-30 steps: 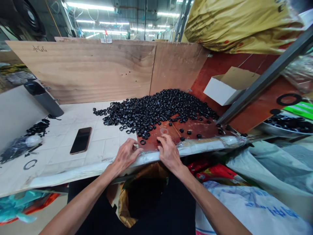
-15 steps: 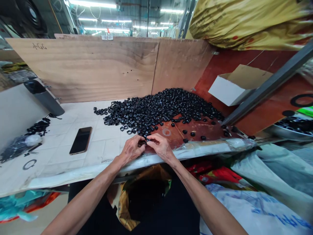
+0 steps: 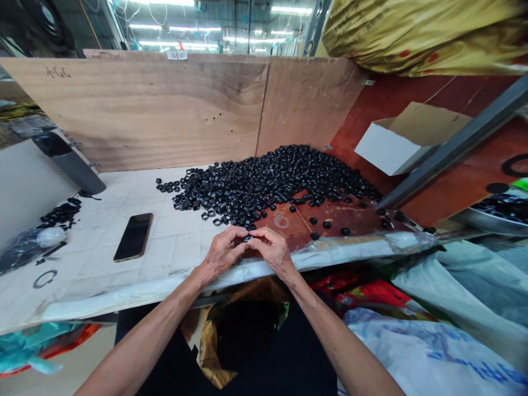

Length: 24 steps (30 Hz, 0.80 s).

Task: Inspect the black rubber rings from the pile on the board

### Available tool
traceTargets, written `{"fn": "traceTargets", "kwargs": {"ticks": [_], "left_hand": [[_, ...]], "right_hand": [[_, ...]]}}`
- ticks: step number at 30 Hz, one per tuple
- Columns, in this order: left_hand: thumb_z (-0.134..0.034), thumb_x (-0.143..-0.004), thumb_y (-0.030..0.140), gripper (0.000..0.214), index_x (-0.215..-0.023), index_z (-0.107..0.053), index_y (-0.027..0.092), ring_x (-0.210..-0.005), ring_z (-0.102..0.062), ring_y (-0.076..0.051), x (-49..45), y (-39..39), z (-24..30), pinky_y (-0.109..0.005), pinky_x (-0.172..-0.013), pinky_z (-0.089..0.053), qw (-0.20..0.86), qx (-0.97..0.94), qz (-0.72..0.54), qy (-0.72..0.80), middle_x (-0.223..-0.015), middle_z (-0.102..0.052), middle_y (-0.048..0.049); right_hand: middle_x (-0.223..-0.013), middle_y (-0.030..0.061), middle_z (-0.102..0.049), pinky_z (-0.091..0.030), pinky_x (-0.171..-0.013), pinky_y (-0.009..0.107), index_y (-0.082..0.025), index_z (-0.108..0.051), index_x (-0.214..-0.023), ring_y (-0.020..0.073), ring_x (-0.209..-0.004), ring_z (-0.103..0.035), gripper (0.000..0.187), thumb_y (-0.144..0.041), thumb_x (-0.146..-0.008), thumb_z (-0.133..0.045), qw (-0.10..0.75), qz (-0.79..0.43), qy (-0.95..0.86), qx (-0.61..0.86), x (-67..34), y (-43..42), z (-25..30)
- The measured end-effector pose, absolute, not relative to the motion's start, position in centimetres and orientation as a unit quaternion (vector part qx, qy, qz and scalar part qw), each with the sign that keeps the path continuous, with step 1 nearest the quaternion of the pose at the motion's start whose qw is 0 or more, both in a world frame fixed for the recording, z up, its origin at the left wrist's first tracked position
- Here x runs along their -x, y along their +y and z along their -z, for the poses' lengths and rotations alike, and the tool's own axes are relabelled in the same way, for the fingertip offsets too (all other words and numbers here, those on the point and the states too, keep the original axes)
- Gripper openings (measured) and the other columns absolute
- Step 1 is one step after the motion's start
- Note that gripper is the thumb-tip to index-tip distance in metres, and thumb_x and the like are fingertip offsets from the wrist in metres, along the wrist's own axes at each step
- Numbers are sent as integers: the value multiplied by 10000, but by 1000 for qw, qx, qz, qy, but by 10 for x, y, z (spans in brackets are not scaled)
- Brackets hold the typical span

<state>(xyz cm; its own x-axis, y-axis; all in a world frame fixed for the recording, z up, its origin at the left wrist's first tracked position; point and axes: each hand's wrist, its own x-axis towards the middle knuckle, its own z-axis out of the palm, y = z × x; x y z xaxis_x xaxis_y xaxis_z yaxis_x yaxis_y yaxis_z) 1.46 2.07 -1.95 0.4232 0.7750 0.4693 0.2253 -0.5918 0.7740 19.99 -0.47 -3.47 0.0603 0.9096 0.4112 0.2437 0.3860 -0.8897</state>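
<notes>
Both hands meet at the near edge of the surface (image 3: pixel 173 250), approx. centre of view. The left hand (image 3: pixel 220 256) and right hand (image 3: pixel 275 254) are curled w/ fingertips together, pinching one small black ring (image 3: pixel 248 237) between them. The ring sits just above the red-brown part of the surface and is mostly hidden by fingers, so its exact shape is hard to tell. At 12 o'clock from the hands, near them, starts the pile of black rings (image 3: pixel 272 176), spreading back to the plywood board (image 3: pixel 157 110) that stands upright at the rear. A few loose rings (image 3: pixel 325 224) lie apart at 2 o'clock. At 9 o'clock a dark phone (image 3: pixel 133 236) lies flat, screen up, well apart from the hands. Further out at 9–10 o'clock: a smaller cluster of rings (image 3: pixel 61 212), a grey cylinder (image 3: pixel 70 165) lying at a slant, and a clear bag (image 3: pixel 25 250) w/ dark bits. At 1–2 o'clock an open white carton (image 3: pixel 383 148) rests tilted against the red panel (image 3: pixel 391 91). Far at 3 o'clock a metal bowl (image 3: pixel 487 220) holds more black parts.
</notes>
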Motion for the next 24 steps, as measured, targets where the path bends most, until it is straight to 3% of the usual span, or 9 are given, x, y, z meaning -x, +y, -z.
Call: {"fn": "traceTargets", "kwargs": {"ticks": [5,10,17,24], "left_hand": [[-673,-945,266,117,-1033,-702,193,-998,-687,-183,-14,20,20,-346,-931,-547,275,-802,-444,291,-1047,-729,-75],[-693,-935,267,147,-1064,-729,206,-1020,-685,-187,-16,19,18,-357,-945,-554,291,-796,-445,289,-1094,-727,-81],[-732,-890,267,192,-1073,-766,218,-983,-688,-194,-17,19,19,-358,-914,-570,342,-758,-455,319,-1057,-735,-68],[-800,-776,269,251,-997,-734,169,-826,-691,-170,-20,18,23,-305,-791,-581,475,-648,-455,384,-939,-753,-39]], "right_hand": [[-644,1,-680,-497,-520,240,-185,-760,-912,133,-497,-622,234,-408,-857,-713,540,-332,-593,498,-196,-7,33],[-534,-29,-624,-486,-511,227,-183,-759,-923,133,-475,-616,212,-372,-881,-672,534,-330,-602,493,-198,-9,30],[-667,9,-689,-553,-608,256,-185,-764,-977,147,-572,-670,224,-331,-930,-601,553,-320,-615,463,-203,-8,27],[-969,75,-742,-573,-874,360,-217,-774,-947,212,-930,-705,159,-229,-897,-623,587,-219,-667,403,-202,-8,29]]}}
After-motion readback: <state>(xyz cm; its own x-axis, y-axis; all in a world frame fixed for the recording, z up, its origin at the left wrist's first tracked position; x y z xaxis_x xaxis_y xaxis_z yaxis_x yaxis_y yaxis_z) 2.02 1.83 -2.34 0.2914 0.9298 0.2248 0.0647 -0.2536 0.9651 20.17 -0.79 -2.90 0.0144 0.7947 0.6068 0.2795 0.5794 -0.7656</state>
